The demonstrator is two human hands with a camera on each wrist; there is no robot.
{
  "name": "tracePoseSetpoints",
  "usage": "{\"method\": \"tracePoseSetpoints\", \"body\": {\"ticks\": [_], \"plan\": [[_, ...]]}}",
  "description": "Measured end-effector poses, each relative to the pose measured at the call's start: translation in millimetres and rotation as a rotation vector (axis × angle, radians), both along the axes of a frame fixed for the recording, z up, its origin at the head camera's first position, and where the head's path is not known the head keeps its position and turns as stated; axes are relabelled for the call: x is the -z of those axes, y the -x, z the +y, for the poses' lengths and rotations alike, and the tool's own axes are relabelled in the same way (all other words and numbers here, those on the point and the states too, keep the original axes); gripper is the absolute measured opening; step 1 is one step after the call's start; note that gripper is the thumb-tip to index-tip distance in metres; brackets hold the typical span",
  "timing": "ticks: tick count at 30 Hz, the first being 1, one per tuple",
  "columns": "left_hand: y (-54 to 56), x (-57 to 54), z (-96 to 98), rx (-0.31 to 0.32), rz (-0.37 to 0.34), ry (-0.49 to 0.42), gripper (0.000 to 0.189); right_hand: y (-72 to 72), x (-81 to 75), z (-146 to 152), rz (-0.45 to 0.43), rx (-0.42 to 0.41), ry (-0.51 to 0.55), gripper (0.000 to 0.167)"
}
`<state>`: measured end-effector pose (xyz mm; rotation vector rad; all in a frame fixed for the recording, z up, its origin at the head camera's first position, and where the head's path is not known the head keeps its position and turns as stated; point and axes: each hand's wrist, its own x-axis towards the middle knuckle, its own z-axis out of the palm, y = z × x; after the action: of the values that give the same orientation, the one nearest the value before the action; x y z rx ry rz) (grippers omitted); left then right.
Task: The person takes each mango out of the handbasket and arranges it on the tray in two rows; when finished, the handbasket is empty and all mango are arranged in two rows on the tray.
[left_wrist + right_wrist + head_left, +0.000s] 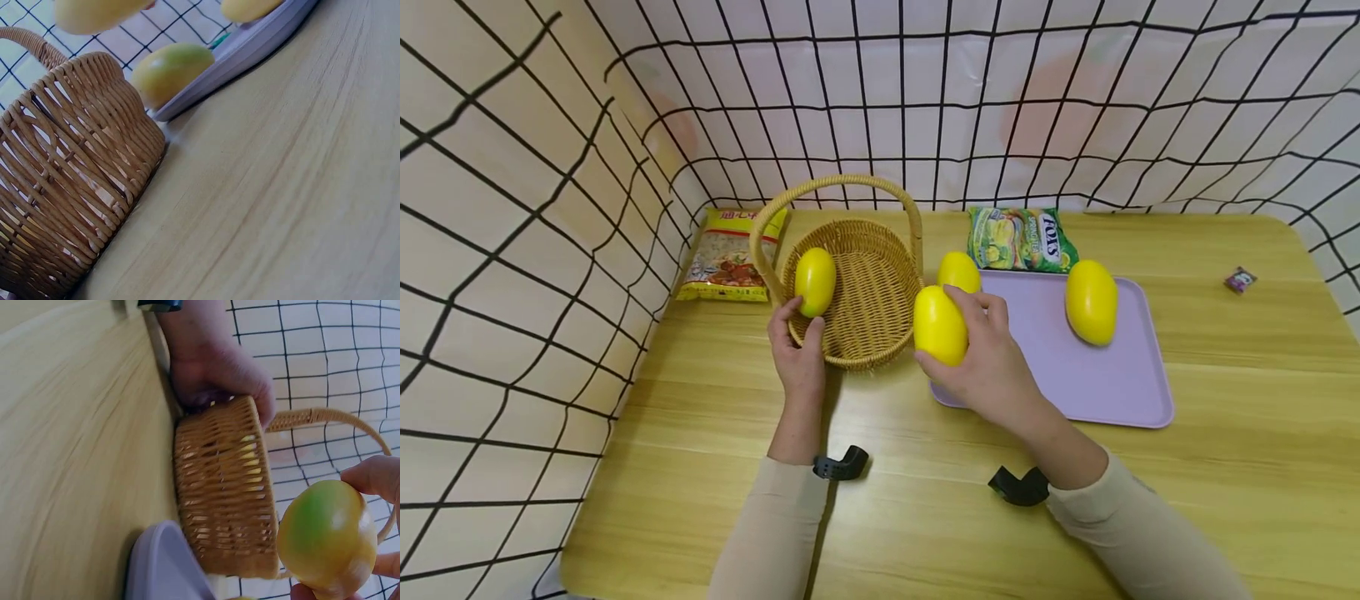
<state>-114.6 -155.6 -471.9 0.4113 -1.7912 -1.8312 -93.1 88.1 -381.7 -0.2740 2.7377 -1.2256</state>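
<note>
My right hand (pixel 992 367) grips a yellow mango (pixel 939 325), raised above the tray's left end beside the basket. In the right wrist view the held mango (pixel 328 537) shows a green patch, with fingertips around it. My left hand (pixel 801 354) holds the near-left rim of the wicker basket (pixel 868 362); its thumb lies over the edge. Inside the basket's left side rests another mango (pixel 816 282). A mango (pixel 958 272) sits by the tray's far-left corner, partly hidden by the held one. One more mango (pixel 1092 302) lies on the lilac tray (pixel 1097 387).
Behind the tray lies a green snack bag (pixel 1021 240). A yellow and red food packet (pixel 730 258) is left of the basket, whose tall handle (pixel 842 180) arches over it. A small wrapped candy (pixel 1240 280) lies far right. Black wire grid (pixel 902 108) borders the table.
</note>
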Motion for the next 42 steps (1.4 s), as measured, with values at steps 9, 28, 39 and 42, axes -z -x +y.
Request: {"method": "tracePoseSetpoints", "body": {"ticks": [9, 28, 39, 42], "plan": [[-0.3, -0.3, 1.1, 0.009, -0.009, -0.001, 0.039, 4.0, 12.0, 17.9, -0.086, -0.026, -0.072, 0.093], [0.7, -1.7, 2.1, -0.003, -0.036, -0.002, 0.039, 4.9, 27.1, 13.6, -0.110, -0.104, -0.221, 0.093], [-1.8, -2.6, 0.3, 0.029, -0.031, -0.002, 0.038, 7.0, 31.8, 16.5, -0.102, -0.117, -0.233, 0.089], [-1.5, -2.6, -0.1, 0.027, -0.037, 0.002, 0.037, 7.4, 32.2, 17.2, -0.106, -0.119, -0.231, 0.089]]}}
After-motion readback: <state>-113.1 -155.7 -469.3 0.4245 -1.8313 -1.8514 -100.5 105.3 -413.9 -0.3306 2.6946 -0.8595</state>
